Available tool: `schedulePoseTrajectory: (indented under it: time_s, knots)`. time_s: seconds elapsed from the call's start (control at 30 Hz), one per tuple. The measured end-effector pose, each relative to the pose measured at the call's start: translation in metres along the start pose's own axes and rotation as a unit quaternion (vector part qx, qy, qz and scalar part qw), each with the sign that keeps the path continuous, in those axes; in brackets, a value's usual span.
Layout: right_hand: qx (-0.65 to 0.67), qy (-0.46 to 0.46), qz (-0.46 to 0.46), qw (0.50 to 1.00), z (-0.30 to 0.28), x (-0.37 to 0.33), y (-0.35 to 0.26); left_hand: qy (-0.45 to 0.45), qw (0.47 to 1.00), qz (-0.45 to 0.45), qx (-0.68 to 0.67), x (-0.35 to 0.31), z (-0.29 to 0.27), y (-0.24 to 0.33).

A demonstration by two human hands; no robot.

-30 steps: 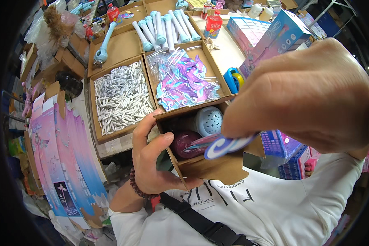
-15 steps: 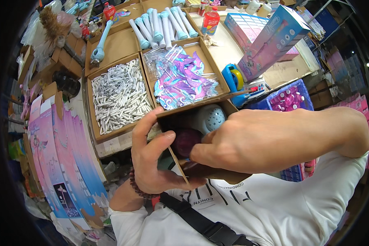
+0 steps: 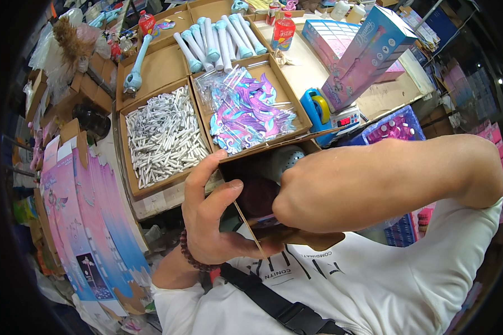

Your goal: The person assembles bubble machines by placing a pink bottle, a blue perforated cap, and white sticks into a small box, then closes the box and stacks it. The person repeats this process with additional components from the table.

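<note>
A deep, narrow cardboard box (image 3: 318, 240) stands open in front of my chest. My left hand (image 3: 209, 223) is spread along its left wall and grips the edge, with some fingers at the rim. My right hand (image 3: 313, 195) reaches down into the box with curled fingers; its fingertips and anything in them are hidden. Inside, next to my right hand, sits a dark purple rounded thing (image 3: 258, 195). Behind it a pale blue rounded thing with dark dots (image 3: 290, 158) shows in part.
Beyond the box lie a tray of small white sticks (image 3: 165, 142) and a tray of purple-blue wing-shaped pieces (image 3: 248, 114). Several white-and-blue wands (image 3: 221, 42) lie farther back. At right stand a tape dispenser (image 3: 313, 114), a tall printed box (image 3: 363, 58) and a blue basket (image 3: 411, 117).
My right hand has sunk deeper into the box and shifted slightly right, covering more of the dotted blue thing. My left hand keeps its hold on the box wall.
</note>
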State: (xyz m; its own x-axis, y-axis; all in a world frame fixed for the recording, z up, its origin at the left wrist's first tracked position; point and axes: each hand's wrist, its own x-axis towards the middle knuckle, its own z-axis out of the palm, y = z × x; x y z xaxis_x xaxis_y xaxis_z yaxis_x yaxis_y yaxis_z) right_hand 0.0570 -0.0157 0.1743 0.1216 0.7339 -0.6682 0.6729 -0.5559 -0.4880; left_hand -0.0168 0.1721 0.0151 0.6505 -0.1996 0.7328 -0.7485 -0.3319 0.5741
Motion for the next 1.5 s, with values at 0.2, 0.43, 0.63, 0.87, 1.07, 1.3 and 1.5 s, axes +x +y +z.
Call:
schedulePoseTrajectory:
  time_s: [0.2,0.43,0.63,0.87,1.07,1.3,1.5]
  knots:
    - [-0.022,0.016,-0.004,1.000,0.009,0.009,0.004,-0.011,1.000,0.005,-0.029,0.002,0.002,0.001]
    - [-0.158,0.083,-0.033,0.983,0.018,0.020,-0.005,-0.027,1.000,0.007,0.011,0.003,0.000,0.003]
    - [-0.230,0.097,-0.038,0.968,0.013,0.024,-0.007,-0.023,0.999,0.014,0.019,0.002,0.001,-0.003]
    - [-0.175,0.502,-0.162,0.831,0.025,-0.038,0.026,0.013,0.999,-0.025,-0.031,0.001,-0.005,-0.021]
    - [0.184,0.538,-0.127,0.813,0.099,-0.009,0.071,0.060,0.997,0.033,-0.043,0.006,-0.003,-0.031]
    - [0.015,0.695,-0.027,0.719,0.127,0.032,0.079,0.075,0.986,0.111,-0.098,0.013,0.005,-0.037]
    - [0.058,0.685,-0.084,0.722,0.119,0.033,0.091,-0.097,0.984,0.116,-0.097,0.033,-0.020,-0.041]
